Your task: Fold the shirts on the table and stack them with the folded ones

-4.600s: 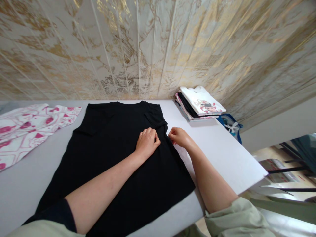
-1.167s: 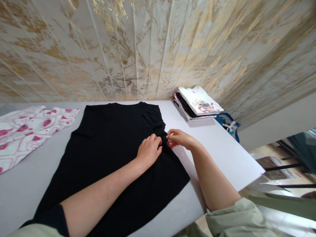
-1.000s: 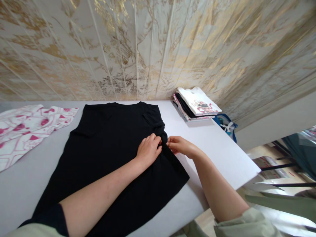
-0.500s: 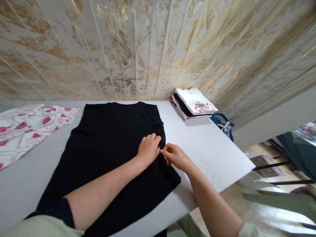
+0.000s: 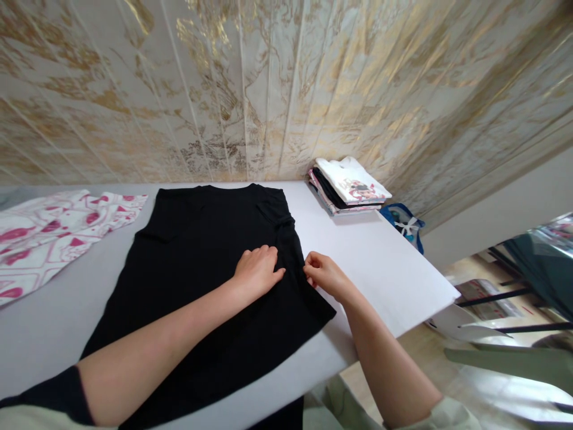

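Note:
A black T-shirt lies spread on the white table, collar toward the wall and hem toward me. My left hand rests flat on its right half, thumb out to the side, holding nothing. At the shirt's right side edge, my right hand is closed in a pinch on the fabric. The sleeve on the right is bunched and folded inward. Its lower right hem corner lies close below my right hand.
A stack of folded clothes, white on top, sits at the table's back right. Beside it is a blue bag. Pink-and-white printed fabric lies at the left. The patterned wall rises behind the table. A chair stands at the lower right.
My left hand has slid left across the shirt, away from the edge. My right hand has shifted slightly right, and the side edge there now lies farther out and flatter.

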Demonstrator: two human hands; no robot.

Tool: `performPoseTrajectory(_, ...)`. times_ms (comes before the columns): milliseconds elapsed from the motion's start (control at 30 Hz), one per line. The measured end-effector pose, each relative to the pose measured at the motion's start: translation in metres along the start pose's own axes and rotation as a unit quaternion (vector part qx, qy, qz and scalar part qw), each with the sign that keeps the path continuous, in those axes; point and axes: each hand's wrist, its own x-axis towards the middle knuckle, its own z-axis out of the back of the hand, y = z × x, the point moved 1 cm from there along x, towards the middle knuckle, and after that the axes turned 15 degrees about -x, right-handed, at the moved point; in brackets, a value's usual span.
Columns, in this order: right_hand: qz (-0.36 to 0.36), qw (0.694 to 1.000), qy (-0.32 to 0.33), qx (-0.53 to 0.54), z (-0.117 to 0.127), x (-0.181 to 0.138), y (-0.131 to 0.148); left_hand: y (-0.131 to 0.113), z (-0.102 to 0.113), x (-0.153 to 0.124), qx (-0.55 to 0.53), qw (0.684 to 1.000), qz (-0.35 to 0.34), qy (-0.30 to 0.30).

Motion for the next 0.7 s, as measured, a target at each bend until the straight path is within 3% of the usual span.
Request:
performPoseTrajectory(233,0.005,1.000,0.008,-0.010,0.000,0.002,0.001,-0.008,-0.007,-0.006,-0.002,1.000,-0.030,0.001)
performPoseTrajectory(467,-0.040,0.999,0.010,0.034,-0.001,0.000,0.000,0.003,-0.007,-0.005,-0.102,0.994,-0.020,-0.020)
performPoseTrajectory(700,0.027,0.993,-0.057,-0.099,-0.012,0.003,-0.004,0.003,-0.008,-0.009,-0.103,0.994,-0.032,-0.031)
